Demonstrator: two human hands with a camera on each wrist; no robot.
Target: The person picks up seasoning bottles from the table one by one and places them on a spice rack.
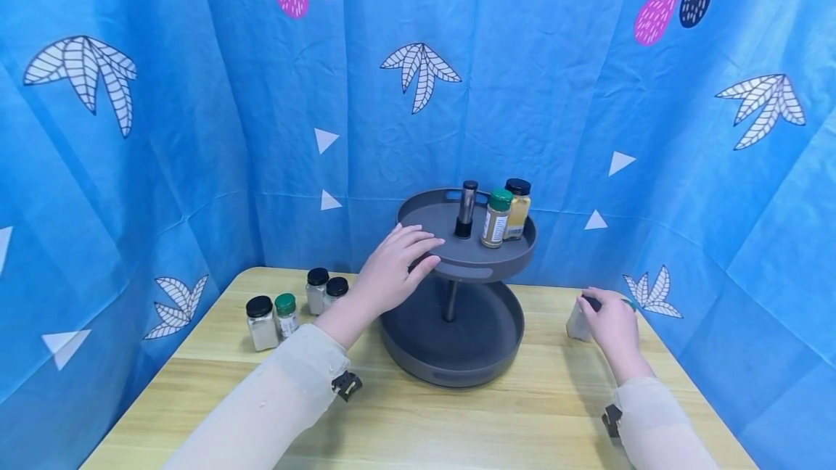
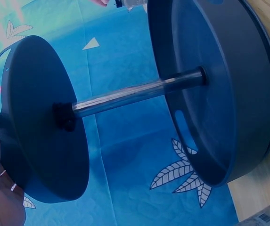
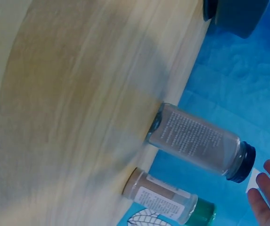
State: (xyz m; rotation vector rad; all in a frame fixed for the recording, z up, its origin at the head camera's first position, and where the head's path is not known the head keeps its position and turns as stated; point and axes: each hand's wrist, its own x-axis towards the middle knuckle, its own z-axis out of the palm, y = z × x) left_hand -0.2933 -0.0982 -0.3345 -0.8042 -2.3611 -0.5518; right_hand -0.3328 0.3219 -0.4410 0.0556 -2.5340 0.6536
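Observation:
A dark grey two-tier turntable [image 1: 451, 372] stands on the table. My left hand [image 1: 398, 263] is at the left of its upper tier [image 1: 486, 270], fingers extended over the rim and the thumb lower. In the left wrist view, that hand [image 2: 0, 174] is right at the rim beside a handle slot. On the right, my right hand [image 1: 614, 321] is over two spice jars. The right wrist view shows its spread fingers [image 3: 269, 186] apart from the black-capped jar [image 3: 196, 139]. Beside that jar is a green-capped jar [image 3: 163, 195], mostly hidden by the hand in the head view.
On the upper tier stand a slim dark-capped bottle [image 1: 466, 209], a green-capped jar [image 1: 496, 220] and a yellow black-capped jar [image 1: 518, 210]. Several jars, including a white one [image 1: 263, 328], stand at the table's left. Blue patterned curtain [image 1: 418, 151] surrounds the wooden table [image 1: 418, 426].

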